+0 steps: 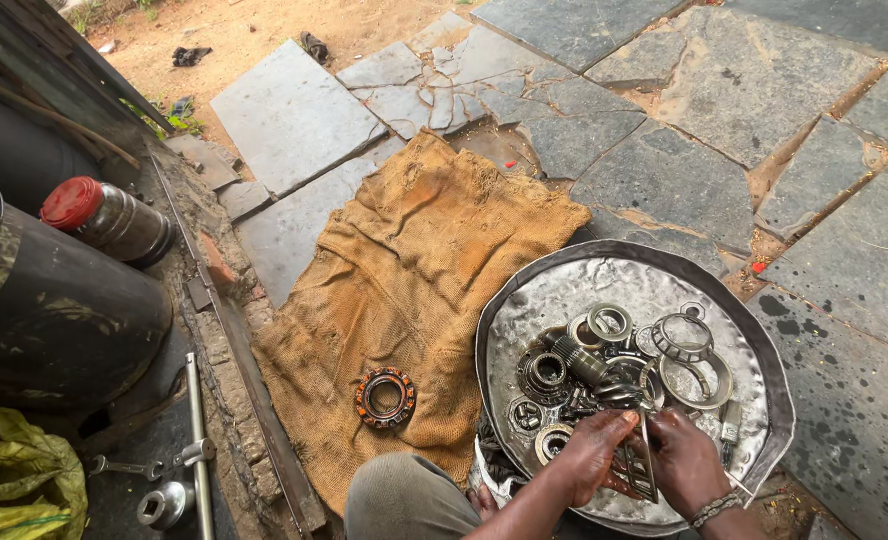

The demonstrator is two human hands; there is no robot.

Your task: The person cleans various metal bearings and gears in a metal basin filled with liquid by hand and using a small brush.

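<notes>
A round metal basin sits on the stone floor, holding several bearings, rings and gears wet with liquid. My left hand and my right hand are both over the basin's near side, gripping a dark metal caged part between them. A bracelet is on my right wrist. A rusty orange bearing cage lies alone on a brown burlap sack left of the basin.
Large dark cylinders and a red-capped metal piece lie at the left. A long steel bar, a wrench and a socket rest near a yellow bag. My knee is at bottom centre.
</notes>
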